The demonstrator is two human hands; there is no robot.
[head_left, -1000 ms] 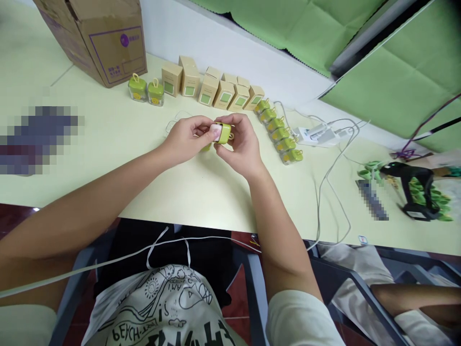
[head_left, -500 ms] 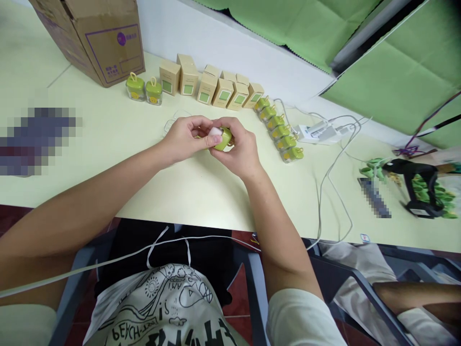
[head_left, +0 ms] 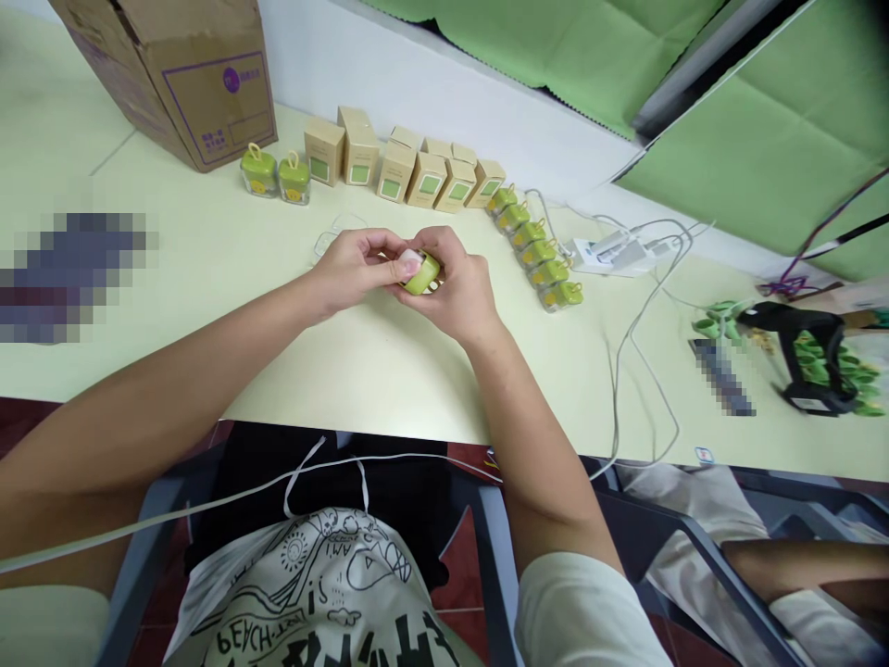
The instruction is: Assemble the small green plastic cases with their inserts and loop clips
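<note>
Both hands pinch one small green case (head_left: 420,274) between them just above the worktop (head_left: 389,371): left hand (head_left: 357,266) fingertips on its pale left end, right hand (head_left: 455,287) wrapped round the green right end, long axis roughly left-right, both equally near.

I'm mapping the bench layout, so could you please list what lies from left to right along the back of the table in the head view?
Cardboard box → two green cases → tan cartons → row of green cases → white power strip → black tool.
</note>
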